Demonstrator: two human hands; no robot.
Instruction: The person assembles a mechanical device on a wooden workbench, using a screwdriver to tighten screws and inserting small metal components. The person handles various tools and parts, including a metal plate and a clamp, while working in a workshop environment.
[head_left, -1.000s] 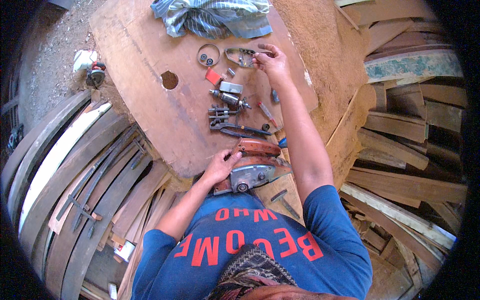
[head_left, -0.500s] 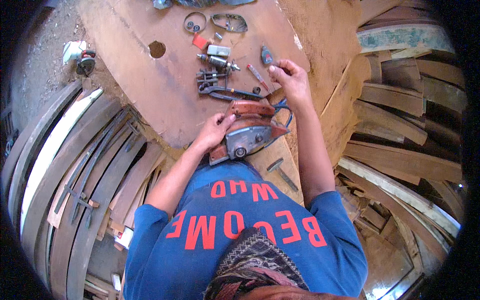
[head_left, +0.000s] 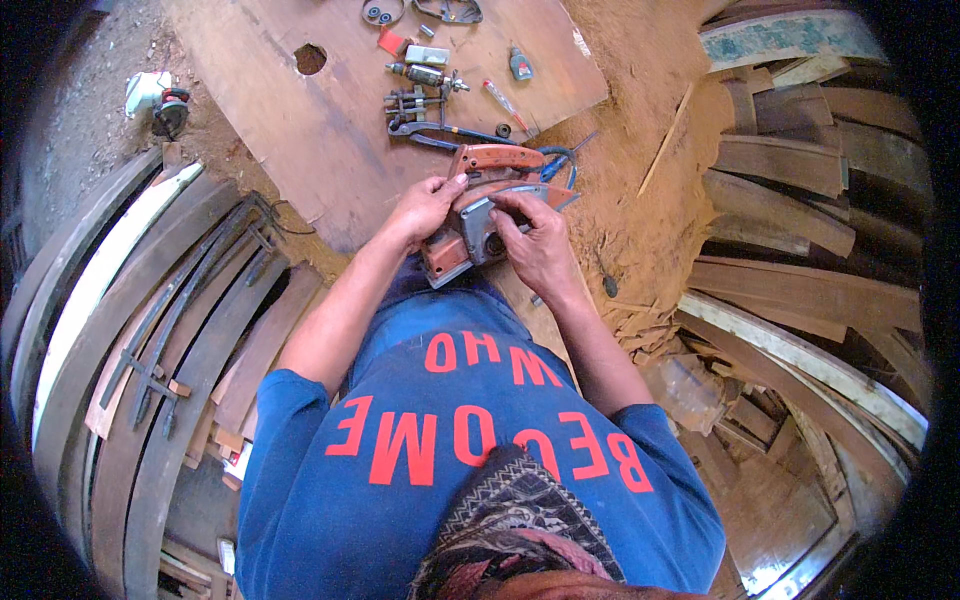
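An orange and grey electric planer (head_left: pixel 502 158) rests at my lap, tilted with its grey side plate facing me. My left hand (head_left: pixel 424 212) grips its left end, thumb on top near the handle. Against the side plate is my right hand (head_left: pixel 541 243), thumb and fingers pinched together; whatever they hold is too small or hidden to make out. Beyond the planer lie a screwdriver (head_left: pixel 500 98), a small grey bottle (head_left: pixel 520 66), a motor armature (head_left: pixel 427 75), a bearing puller (head_left: pixel 410 103) and a long-handled tool (head_left: pixel 450 132). The planer's blue cord (head_left: pixel 572 170) loops at its right.
A wooden board (head_left: pixel 330 130) with a round hole carries the loose parts, among them a belt (head_left: pixel 383 10) and a red piece (head_left: pixel 391 41). Curved planks (head_left: pixel 120 270) and bar clamps (head_left: pixel 165 320) are stacked left. More timber (head_left: pixel 790 220) is piled right. A grinder (head_left: pixel 171 112) sits far left.
My right hand has come down from beside the small bottle to the planer's side plate. My left hand stays on the planer. The whole view has shifted slightly.
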